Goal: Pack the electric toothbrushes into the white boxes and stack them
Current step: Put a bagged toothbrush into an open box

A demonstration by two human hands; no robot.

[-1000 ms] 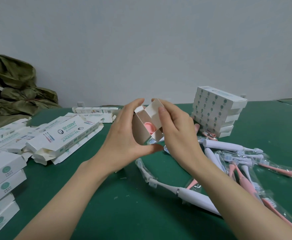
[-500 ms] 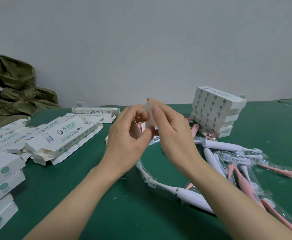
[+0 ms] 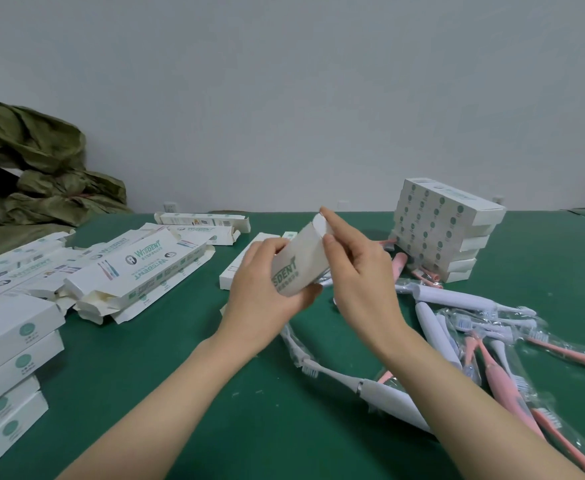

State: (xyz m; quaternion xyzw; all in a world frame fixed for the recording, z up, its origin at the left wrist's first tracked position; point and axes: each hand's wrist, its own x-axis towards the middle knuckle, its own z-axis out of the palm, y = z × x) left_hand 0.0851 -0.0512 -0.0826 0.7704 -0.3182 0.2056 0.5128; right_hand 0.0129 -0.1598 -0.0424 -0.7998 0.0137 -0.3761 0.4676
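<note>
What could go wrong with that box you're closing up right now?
The flap pinched by the right hand could crease or fail to tuck in, leaving the box in the left hand open. The stack looks uneven, so one more box might tip it onto the toothbrushes beside it.

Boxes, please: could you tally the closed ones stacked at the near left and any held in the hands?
Closed boxes, near left: 4
Held box, gripped by left hand and right hand: 1
Total: 5
</note>
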